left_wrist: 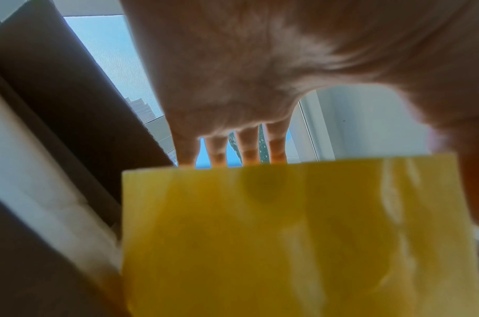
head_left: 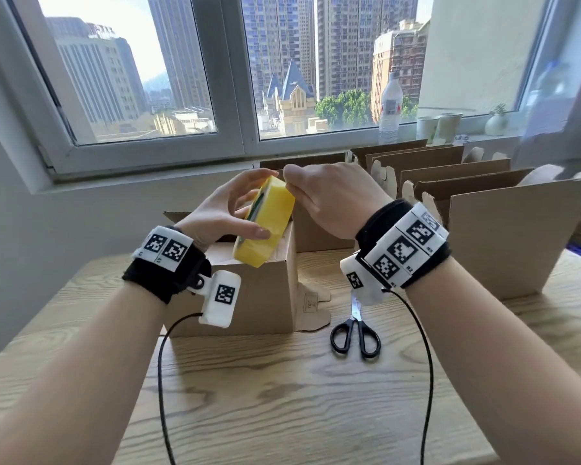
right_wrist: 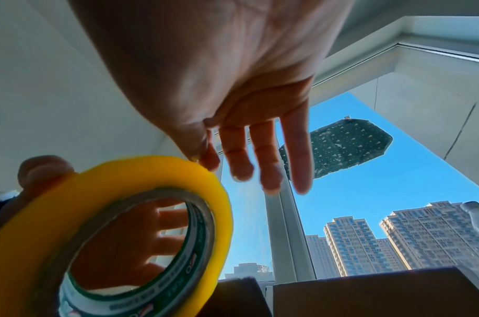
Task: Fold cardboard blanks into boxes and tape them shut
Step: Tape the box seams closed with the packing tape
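Above the folded cardboard box (head_left: 249, 286), the left hand (head_left: 222, 213) grips the light, stiff yellow tape roll (head_left: 265, 223) while the right hand (head_left: 329, 199) pinches its rim, likely seeking the sticky free end.

Daylight scene, strong backlight from window (head_left: 215, 78).
Head view sharp centre, edges bowed, right margin smeared. Left wrist view soft, tape roll (left_wrist: 287, 236) blurred, hand shadowed. Right wrist view crisp sky, near roll unfocused.

High-rise room: wooden table (head_left: 282, 380), window (head_left: 235, 78) facing towers.
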Motion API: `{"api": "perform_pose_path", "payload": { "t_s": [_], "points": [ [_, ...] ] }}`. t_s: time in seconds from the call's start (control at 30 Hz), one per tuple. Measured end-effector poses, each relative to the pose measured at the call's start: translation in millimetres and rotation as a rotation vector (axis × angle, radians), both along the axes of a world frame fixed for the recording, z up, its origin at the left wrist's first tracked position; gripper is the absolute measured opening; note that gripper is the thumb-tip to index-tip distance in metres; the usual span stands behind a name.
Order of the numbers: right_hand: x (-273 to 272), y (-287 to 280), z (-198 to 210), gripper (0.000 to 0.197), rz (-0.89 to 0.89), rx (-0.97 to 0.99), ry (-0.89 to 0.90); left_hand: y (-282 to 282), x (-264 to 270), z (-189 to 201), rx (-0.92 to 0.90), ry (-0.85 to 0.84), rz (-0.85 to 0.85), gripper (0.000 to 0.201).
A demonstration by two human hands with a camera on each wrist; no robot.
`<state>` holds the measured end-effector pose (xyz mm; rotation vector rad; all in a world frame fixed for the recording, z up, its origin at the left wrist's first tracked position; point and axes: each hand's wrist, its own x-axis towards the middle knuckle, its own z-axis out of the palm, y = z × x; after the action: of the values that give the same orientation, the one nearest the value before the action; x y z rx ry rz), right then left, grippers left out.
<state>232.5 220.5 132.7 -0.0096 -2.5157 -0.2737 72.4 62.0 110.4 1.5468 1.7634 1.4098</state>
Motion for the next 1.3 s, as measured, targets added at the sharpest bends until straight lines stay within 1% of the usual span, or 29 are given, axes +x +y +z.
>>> {"api": "perform_pose_path", "payload": {
  "t_s": [0.07, 0.13, 0.2, 0.33, 0.47, 0.73, 0.83, 0.9, 0.93, 1.0, 1.07, 1.13, 1.3],
  "points": [
    [0.3, -0.2, -1.4, 0.017, 0.013, 0.029, 0.009, 0.1, 1.6, 0.5, -0.001, -0.001, 0.0, 0.101],
    [-0.5, -0.5, -2.9, 0.014, 0.03, 0.031, 0.008, -0.3, 2.5, 0.9, -0.005, -0.003, 0.002, 0.104],
    [-2.5, -0.7, -4.2, 0.012, 0.058, -0.007, 0.007, -0.6, 2.7, 1.0, -0.009, -0.007, 0.001, 0.105],
    [-6.3, 0.6, -5.5, 0.015, 0.127, -0.071, 0.023, 0.6, 1.7, 0.6, -0.015, -0.007, -0.003, 0.104],
    [-6.1, 1.2, -7.0, 0.017, 0.216, -0.127, 0.054, 0.9, -1.0, 0.3, -0.013, 0.003, -0.007, 0.095],
    [-7.2, 3.4, -9.4, 0.016, 0.27, -0.195, 0.048, 2.6, -1.5, -0.1, -0.005, 0.015, -0.046, 0.1],
    [-6.0, 7.2, -12.1, 0.017, 0.28, -0.285, 0.058, 2.9, -2.7, -0.8, -0.004, 0.016, -0.048, 0.098],
    [-4.2, 10.0, -12.9, 0.021, 0.271, -0.415, 0.049, 2.4, -3.6, -1.4, 0.003, 0.016, -0.039, 0.096],
    [-3.7, 10.8, -13.5, 0.026, 0.266, -0.475, 0.051, 2.1, -4.2, -1.9, 0.01, 0.018, -0.033, 0.095],
    [-3.6, 10.1, -15.4, 0.037, 0.247, -0.521, 0.085, 1.5, -5.2, -2.8, 0.02, 0.018, -0.02, 0.095],
    [-5.9, 8.2, -16.7, 0.038, 0.193, -0.482, 0.09, 1.7, -5.0, -2.9, 0.02, 0.022, -0.02, 0.096],
    [-9.0, 6.4, -17.0, 0.033, 0.141, -0.395, 0.084, 2.7, -4.2, -2.4, 0.011, 0.037, -0.032, 0.097],
    [-11.0, 6.8, -17.6, 0.027, 0.184, -0.357, 0.124, 6.1, -3.4, -3.2, 0.0, 0.056, -0.024, 0.1]
  ]
}}
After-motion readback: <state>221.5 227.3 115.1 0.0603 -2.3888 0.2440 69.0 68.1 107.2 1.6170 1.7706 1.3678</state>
